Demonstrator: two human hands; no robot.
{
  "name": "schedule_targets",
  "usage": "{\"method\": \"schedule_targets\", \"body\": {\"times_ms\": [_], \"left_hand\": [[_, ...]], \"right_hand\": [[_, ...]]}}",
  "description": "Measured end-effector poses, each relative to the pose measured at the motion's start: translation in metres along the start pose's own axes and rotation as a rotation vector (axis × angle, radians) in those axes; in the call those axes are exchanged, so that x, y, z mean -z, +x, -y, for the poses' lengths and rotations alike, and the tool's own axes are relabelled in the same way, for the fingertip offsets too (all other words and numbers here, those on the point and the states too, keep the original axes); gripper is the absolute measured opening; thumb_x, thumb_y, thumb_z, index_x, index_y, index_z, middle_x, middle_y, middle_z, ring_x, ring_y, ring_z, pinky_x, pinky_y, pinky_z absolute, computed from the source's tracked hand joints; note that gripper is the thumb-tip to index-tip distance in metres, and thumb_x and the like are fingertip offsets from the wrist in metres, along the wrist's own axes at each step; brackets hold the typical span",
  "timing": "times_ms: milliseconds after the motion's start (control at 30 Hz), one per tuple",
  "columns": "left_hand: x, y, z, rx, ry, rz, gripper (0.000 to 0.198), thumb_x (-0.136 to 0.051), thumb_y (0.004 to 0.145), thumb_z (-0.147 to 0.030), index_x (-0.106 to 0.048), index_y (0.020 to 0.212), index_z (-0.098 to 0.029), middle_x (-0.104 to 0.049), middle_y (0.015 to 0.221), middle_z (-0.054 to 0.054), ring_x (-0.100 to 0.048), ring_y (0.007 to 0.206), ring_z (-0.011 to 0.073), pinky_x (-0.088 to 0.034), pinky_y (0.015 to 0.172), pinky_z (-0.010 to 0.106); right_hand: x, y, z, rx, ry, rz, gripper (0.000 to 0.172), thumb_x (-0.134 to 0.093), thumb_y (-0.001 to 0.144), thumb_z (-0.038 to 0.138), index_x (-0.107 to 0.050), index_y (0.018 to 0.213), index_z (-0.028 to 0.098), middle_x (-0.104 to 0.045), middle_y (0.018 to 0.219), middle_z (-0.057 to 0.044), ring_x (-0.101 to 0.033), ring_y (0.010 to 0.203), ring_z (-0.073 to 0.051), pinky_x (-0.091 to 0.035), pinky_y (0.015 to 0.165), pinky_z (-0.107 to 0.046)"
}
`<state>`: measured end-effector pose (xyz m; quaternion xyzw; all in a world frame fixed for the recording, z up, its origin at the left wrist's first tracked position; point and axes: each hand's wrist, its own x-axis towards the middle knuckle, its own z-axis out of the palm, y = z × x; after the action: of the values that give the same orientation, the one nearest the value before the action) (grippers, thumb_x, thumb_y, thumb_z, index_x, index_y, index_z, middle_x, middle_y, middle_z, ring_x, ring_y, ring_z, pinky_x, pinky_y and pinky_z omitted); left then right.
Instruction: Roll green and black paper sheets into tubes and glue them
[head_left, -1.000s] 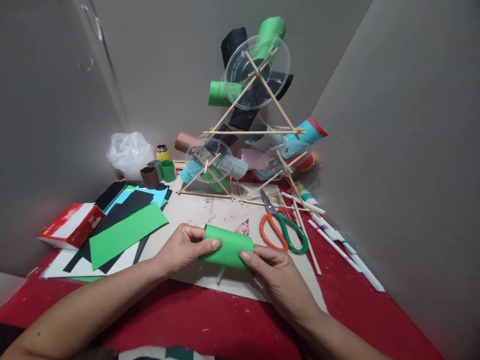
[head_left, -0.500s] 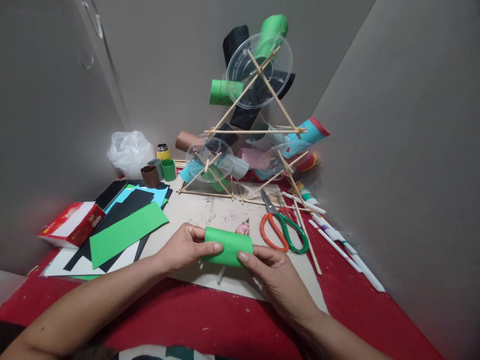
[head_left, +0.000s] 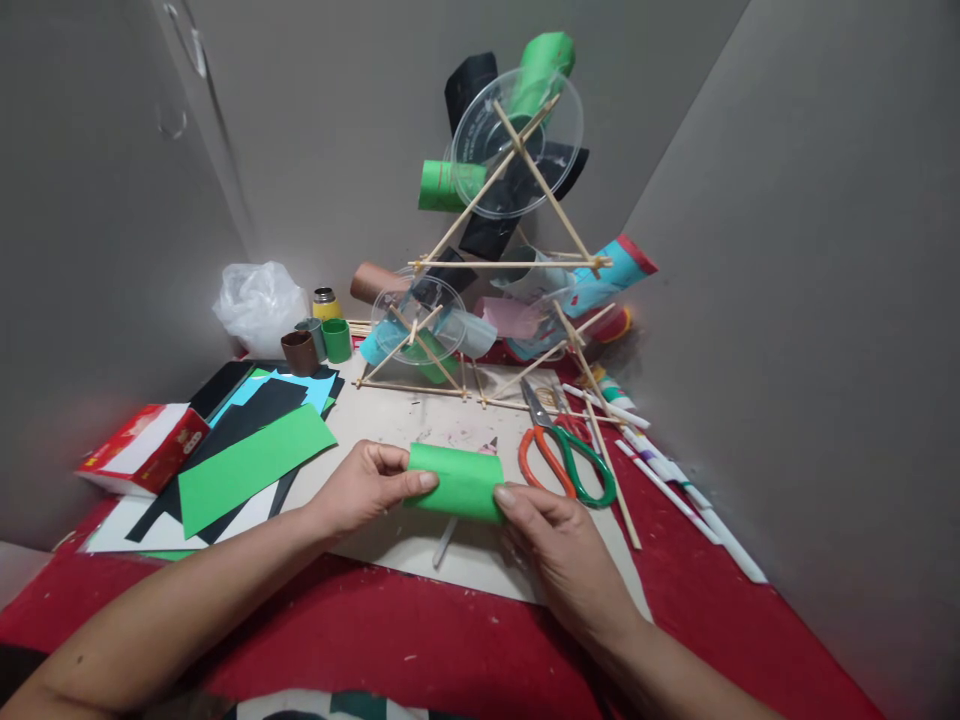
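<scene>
Between my hands, above a pale board (head_left: 360, 530), is a green paper tube (head_left: 461, 482) lying sideways. My left hand (head_left: 367, 485) pinches its left end, thumb on the front. My right hand (head_left: 551, 530) grips the right end, also thumb in front; its fingers behind are partly hidden. A small pointed pinkish thing (head_left: 489, 446) mostly disappears behind the tube, and a thin white stick (head_left: 444, 543) shows below it. Just right of the tube lie scissors (head_left: 566, 455) with one orange and one green handle. A flat green paper strip (head_left: 259, 468) rests to the left.
Behind stands a stick frame (head_left: 517, 264) with clear plastic discs (head_left: 517, 142) and coloured tubes. Black, white and blue papers (head_left: 247, 425) and a red box (head_left: 146, 445) lie left. Rolled white paper sticks (head_left: 697, 510) lie right, near the grey wall (head_left: 825, 300).
The green tube has risen slightly and covers more of the pinkish thing. My right thumb has slid from the tube's front to its right edge.
</scene>
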<state>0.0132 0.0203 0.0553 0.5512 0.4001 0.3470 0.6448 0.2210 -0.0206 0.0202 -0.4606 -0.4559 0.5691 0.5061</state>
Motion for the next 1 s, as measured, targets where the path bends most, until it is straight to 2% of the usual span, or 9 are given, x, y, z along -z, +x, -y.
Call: {"method": "schedule_targets", "body": {"times_ms": [233, 433, 600, 800, 1000], "left_hand": [[0.002, 0.000, -0.001, 0.013, 0.101, 0.002, 0.040, -0.073, 0.069, -0.048, -0.062, 0.058, -0.012, -0.047, 0.048, -0.005, -0.033, 0.046, 0.0059, -0.021, 0.046, 0.020], [0.005, 0.000, 0.001, -0.001, 0.130, 0.018, 0.042, -0.069, 0.074, -0.050, -0.058, 0.057, -0.013, -0.045, 0.047, -0.004, -0.034, 0.045, 0.0068, -0.022, 0.047, 0.022], [0.006, 0.001, 0.004, -0.029, 0.117, 0.024, 0.045, -0.063, 0.081, -0.049, -0.053, 0.054, -0.014, -0.045, 0.046, -0.004, -0.036, 0.047, 0.0075, -0.023, 0.050, 0.023], [0.006, 0.001, 0.007, -0.026, 0.105, 0.015, 0.044, -0.066, 0.079, -0.047, -0.052, 0.055, -0.014, -0.045, 0.047, -0.004, -0.035, 0.047, 0.0073, -0.022, 0.050, 0.024], [0.008, 0.002, 0.006, -0.048, 0.138, 0.016, 0.044, -0.065, 0.080, -0.047, -0.051, 0.054, -0.014, -0.045, 0.048, -0.004, -0.036, 0.048, 0.0074, -0.024, 0.051, 0.023]], "right_hand": [[0.001, 0.000, -0.004, 0.012, 0.037, -0.002, 0.044, -0.070, 0.078, 0.046, -0.049, 0.053, 0.017, -0.030, 0.053, 0.006, -0.022, 0.051, -0.008, -0.016, 0.047, -0.025], [0.001, 0.001, -0.006, 0.054, 0.109, -0.012, 0.045, -0.064, 0.083, 0.048, -0.050, 0.053, 0.017, -0.036, 0.050, 0.005, -0.027, 0.051, -0.010, -0.022, 0.049, -0.026], [0.004, 0.006, -0.010, 0.052, 0.100, -0.010, 0.043, -0.067, 0.082, 0.045, -0.049, 0.054, 0.018, -0.035, 0.050, 0.005, -0.026, 0.051, -0.010, -0.020, 0.048, -0.026], [0.006, 0.006, -0.014, 0.088, 0.087, -0.056, 0.040, -0.069, 0.080, 0.042, -0.053, 0.053, 0.018, -0.038, 0.053, 0.004, -0.031, 0.054, -0.011, -0.027, 0.050, -0.025], [0.001, 0.007, -0.007, 0.044, 0.134, -0.078, 0.037, -0.074, 0.074, 0.045, -0.061, 0.055, 0.017, -0.041, 0.050, 0.003, -0.033, 0.051, -0.010, -0.028, 0.047, -0.024]]}}
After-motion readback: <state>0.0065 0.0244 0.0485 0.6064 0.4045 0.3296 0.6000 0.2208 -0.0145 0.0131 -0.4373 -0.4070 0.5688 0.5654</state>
